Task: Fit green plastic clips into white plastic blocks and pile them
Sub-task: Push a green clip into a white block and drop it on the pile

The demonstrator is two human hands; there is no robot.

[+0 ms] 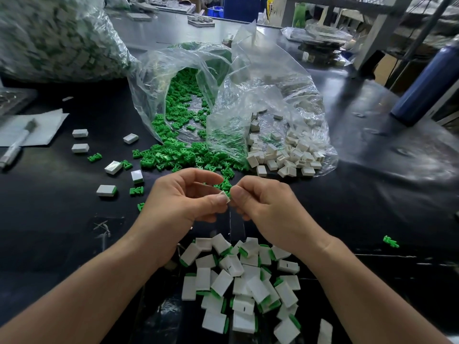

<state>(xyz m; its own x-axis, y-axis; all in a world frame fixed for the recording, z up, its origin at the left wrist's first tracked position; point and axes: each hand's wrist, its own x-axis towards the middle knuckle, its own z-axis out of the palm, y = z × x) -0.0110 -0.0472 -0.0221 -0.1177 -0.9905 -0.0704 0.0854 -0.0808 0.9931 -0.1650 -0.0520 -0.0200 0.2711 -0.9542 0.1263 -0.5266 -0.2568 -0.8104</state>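
Observation:
My left hand (pixel 185 202) and my right hand (pixel 263 204) meet above the black table, and between their fingertips they pinch one small white block (pixel 225 196). Whether a green clip sits inside it is hidden by the fingers. Just below my wrists lies a pile of fitted white blocks with green clips (pixel 246 281). Loose green clips (pixel 178 155) spill from an open clear bag straight ahead. Empty white blocks (pixel 285 155) spill from a second clear bag to the right of it.
Several stray blocks (pixel 113 167) and clips (pixel 136 191) lie scattered at the left. A marker pen (pixel 17 142) rests on paper at the far left. A large full bag (pixel 57 38) stands back left, a dark blue bottle (pixel 424 80) at right. One clip (pixel 390 241) lies alone at right.

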